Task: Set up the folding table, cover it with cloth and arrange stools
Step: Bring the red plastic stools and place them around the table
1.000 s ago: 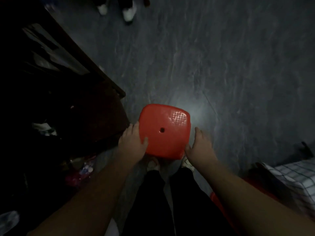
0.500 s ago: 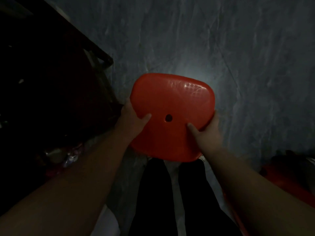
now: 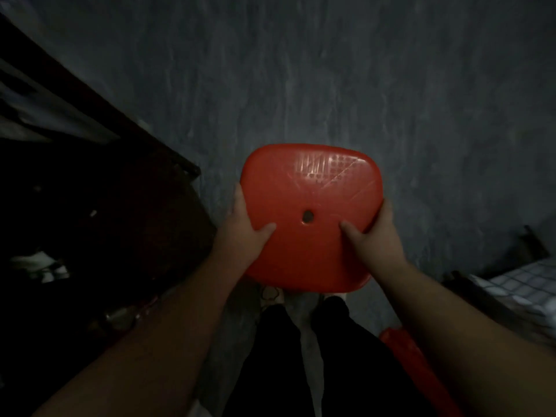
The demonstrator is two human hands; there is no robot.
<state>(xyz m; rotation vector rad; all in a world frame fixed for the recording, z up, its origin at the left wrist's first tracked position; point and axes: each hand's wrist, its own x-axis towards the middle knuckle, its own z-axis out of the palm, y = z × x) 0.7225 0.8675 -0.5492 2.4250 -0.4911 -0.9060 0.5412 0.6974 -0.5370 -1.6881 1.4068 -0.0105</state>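
Note:
A red plastic stool (image 3: 310, 188) with a small hole in the middle of its seat is held up in front of me, above the grey floor. My left hand (image 3: 240, 236) grips its left edge with the thumb on top of the seat. My right hand (image 3: 374, 236) grips the right edge the same way. The stool's legs are hidden under the seat. A checked cloth (image 3: 523, 284) covers a surface at the right edge. Another red stool (image 3: 406, 350) shows partly behind my right forearm.
Dark wooden furniture (image 3: 114, 188) fills the left side, with cluttered items in shadow below it. The grey marbled floor (image 3: 331, 85) stretches ahead. My legs in black trousers (image 3: 301, 356) stand below the stool.
The stool has come up off the floor and closer to the camera. Both hands closed on its edges with thumbs on the seat. The checked cloth has come back into view at right.

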